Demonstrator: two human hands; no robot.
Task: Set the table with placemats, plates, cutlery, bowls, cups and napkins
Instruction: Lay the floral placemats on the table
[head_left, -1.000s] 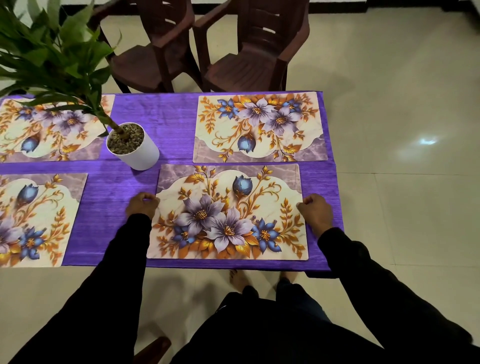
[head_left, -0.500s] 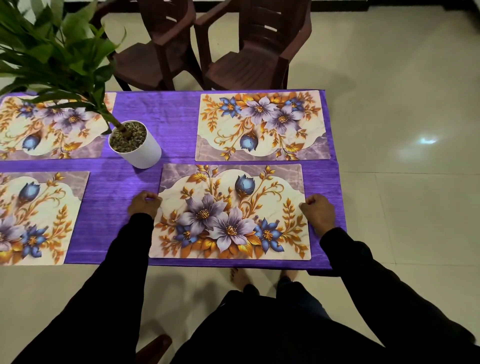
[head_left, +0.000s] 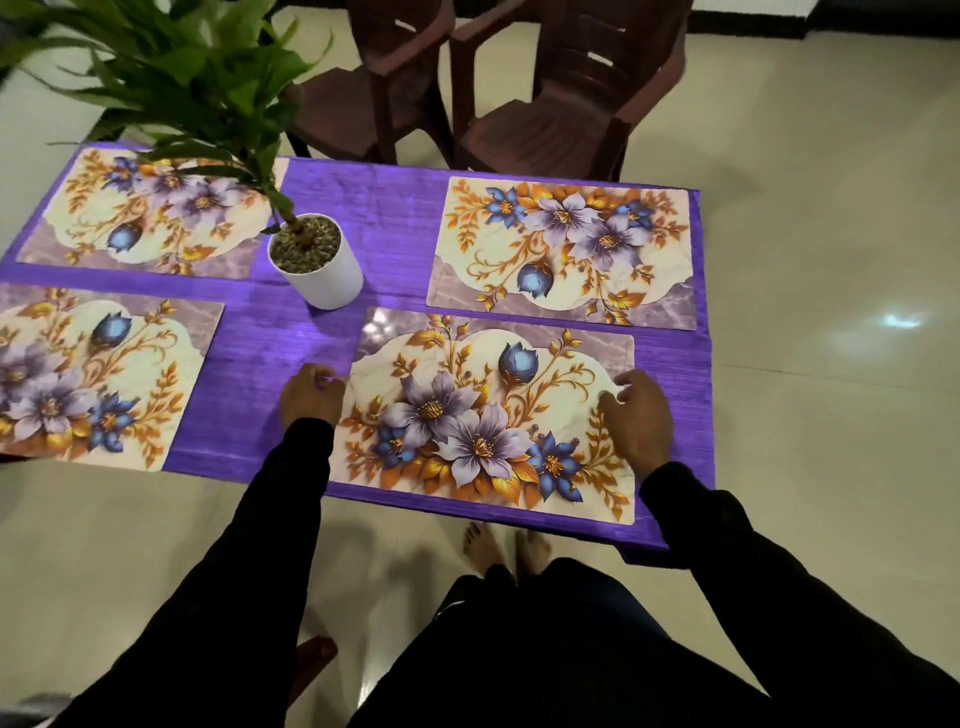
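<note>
Several floral placemats lie on the purple-clothed table (head_left: 265, 364). The near right placemat (head_left: 483, 410) lies in front of me, slightly askew. My left hand (head_left: 310, 397) is at its left edge with curled fingers that pinch the edge. My right hand (head_left: 641, 415) rests on the mat's right side with loosely spread fingers. Another placemat (head_left: 566, 249) lies at the far right, one (head_left: 156, 213) at the far left and one (head_left: 78, 379) at the near left. No plates, cutlery, bowls, cups or napkins are in view.
A white pot (head_left: 324, 275) with a leafy green plant stands mid-table between the mats. Two dark brown plastic chairs (head_left: 395, 98) (head_left: 566, 109) stand behind the far edge. Tiled floor lies to the right; my bare feet (head_left: 504, 551) show under the near edge.
My right hand has left the mat's right edge and now lies on top of the mat with opened fingers. The camera view shifted right and turned a little.
</note>
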